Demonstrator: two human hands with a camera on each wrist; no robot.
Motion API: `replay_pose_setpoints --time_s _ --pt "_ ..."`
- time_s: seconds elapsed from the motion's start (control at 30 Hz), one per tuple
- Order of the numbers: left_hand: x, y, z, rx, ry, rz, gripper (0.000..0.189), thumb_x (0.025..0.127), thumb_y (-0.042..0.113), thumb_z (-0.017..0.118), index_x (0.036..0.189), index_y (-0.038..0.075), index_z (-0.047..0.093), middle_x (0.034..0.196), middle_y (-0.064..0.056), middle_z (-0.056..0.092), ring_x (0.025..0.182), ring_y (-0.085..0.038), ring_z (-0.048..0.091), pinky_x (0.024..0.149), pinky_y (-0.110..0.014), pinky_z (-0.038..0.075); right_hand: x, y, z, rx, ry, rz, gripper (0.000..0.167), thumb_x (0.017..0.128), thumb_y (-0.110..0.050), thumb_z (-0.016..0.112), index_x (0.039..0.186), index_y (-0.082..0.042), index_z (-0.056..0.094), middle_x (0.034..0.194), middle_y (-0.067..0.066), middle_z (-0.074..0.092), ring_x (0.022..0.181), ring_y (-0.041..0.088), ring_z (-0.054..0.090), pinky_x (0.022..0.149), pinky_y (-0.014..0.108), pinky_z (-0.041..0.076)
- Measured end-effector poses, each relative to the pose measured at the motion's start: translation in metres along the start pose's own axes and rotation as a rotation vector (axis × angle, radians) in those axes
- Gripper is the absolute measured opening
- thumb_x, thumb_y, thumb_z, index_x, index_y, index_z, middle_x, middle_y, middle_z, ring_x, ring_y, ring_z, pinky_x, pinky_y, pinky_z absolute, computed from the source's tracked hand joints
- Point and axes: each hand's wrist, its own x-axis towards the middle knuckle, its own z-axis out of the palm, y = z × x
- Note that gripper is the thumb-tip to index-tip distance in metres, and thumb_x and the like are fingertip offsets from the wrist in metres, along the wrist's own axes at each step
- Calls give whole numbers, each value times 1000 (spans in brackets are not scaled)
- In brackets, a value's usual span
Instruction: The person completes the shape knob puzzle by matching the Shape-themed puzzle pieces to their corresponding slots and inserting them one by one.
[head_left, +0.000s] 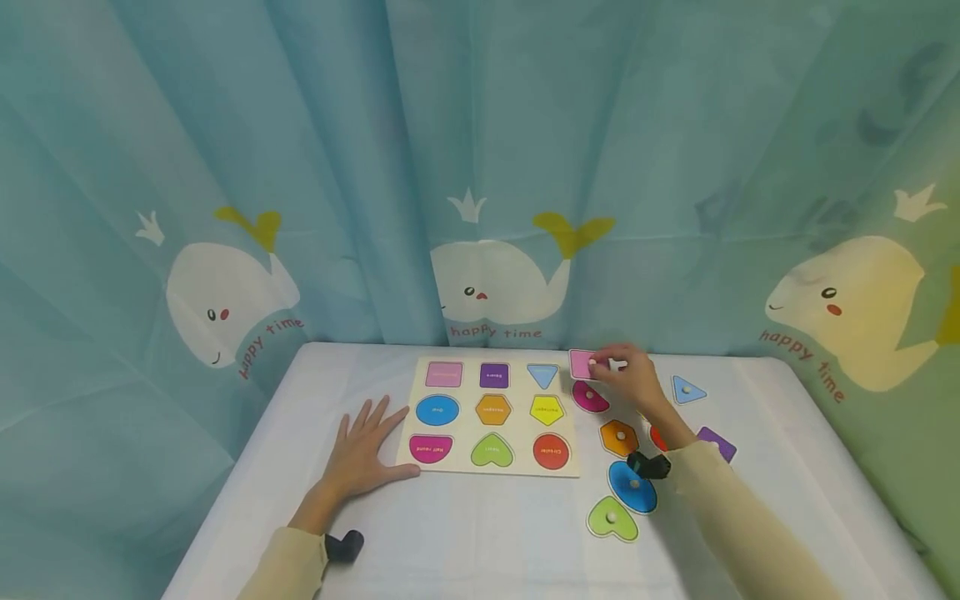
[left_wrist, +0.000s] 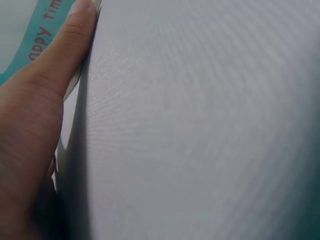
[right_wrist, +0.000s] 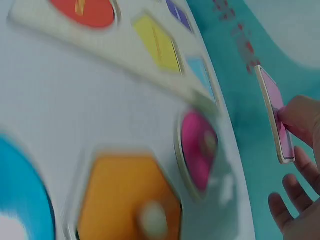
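My right hand (head_left: 637,387) pinches a pink rectangle puzzle piece (head_left: 581,363) between thumb and fingers, holding it up off the table beyond the board's far right corner. In the right wrist view the pink piece (right_wrist: 272,112) is tilted on edge, its other fingers loosely bent. My left hand (head_left: 358,454) lies spread on the table, fingertips and thumb right at the left edge of the cream shape puzzle board (head_left: 462,433). Coloured shapes with printed words cover the board in three rows. In the left wrist view only the thumb side of the left hand (left_wrist: 35,105) shows.
Right of the board lie knobbed pieces: a magenta half round (head_left: 585,398), orange hexagon (head_left: 611,442), blue oval (head_left: 626,490), green heart (head_left: 602,527), light blue triangle (head_left: 688,397) and purple square (head_left: 717,442). A red piece (head_left: 657,439) is partly hidden by the right wrist. A whale-print curtain (head_left: 360,208) hangs behind.
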Motion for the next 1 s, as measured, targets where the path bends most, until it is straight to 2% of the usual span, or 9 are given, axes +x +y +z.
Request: replay_pose_setpoints --time_s 0.17,0.43,0.57,0.73,0.87,1.0 --pt "0 -1 -1 -10 0 0 102 72 67 79 155 18 47 166 -18 30 153 -48 17 117 -75 7 4 -21 31 30 -39 -17 26 92 -21 77 111 -3 78 132 20 59 125 39 52 100 54 54" --pt "0 0 0 -18 10 8 101 72 67 79 155 18 47 165 -18 31 153 -48 18 116 -76 8 14 -54 83 105 -59 -9 18 92 -19 78 104 -6 79 127 15 60 124 36 53 106 54 49" --pt "-1 0 0 -20 29 13 100 72 66 80 154 18 49 164 -19 33 152 -49 20 116 -77 10 22 -64 110 128 -72 -77 15 91 -17 79 100 -5 80 121 15 63 117 35 56 103 53 49" --pt "-2 0 -1 -10 13 9 101 72 70 78 155 20 48 165 -18 33 153 -48 20 116 -76 10 30 -77 139 136 -100 -150 11 89 -13 80 96 -4 81 112 14 66 112 32 56 102 51 46" --pt "-2 -1 -1 -3 18 -4 102 71 70 78 154 20 49 165 -18 33 153 -48 20 116 -76 11 35 -90 158 134 -144 -143 11 89 -15 79 96 -5 80 109 11 65 107 29 55 98 46 47" --pt "-1 0 1 -5 3 -9 103 71 72 78 155 20 47 165 -18 32 153 -47 19 116 -76 9 36 -101 175 98 -163 -95 11 89 -18 79 95 -9 81 109 9 62 108 29 48 94 47 45"
